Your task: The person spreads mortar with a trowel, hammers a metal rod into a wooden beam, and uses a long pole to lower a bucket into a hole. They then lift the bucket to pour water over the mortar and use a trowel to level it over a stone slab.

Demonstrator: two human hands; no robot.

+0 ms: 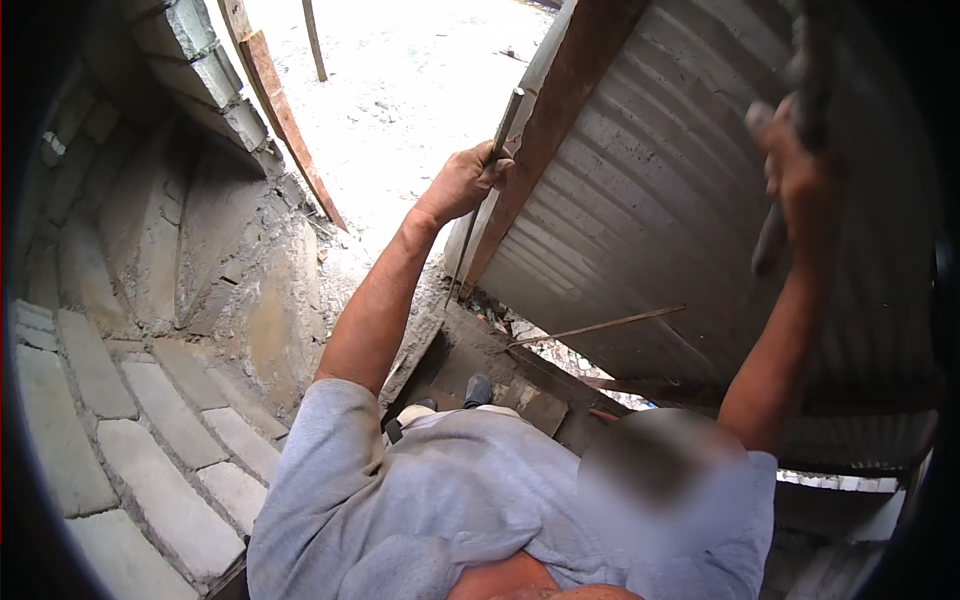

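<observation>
View from above: a person in a grey shirt (440, 510) stands beside a brick wall (130, 330) and a leaning corrugated metal sheet (680, 190). The left hand (462, 182) is curled tight around a thin metal rod (497, 145) that runs along the wooden plank (560, 110) edging the sheet. The right hand (795, 180) is raised against the sheet's face and appears wrapped on a dark, blurred tool (800, 130) — what it is cannot be told.

Risks, as judged: the sheet leans over the person and could slide or tip if either grip slackens; its thin edge could cut a bare palm; footing on the rubble (520, 330) looks uneven, so a slip could pull the sheet down.

Hidden or unclear — the rod's lower end, the sheet's base and top, and most of both shoes (478, 390); the right side of the view is dark and cut off.
</observation>
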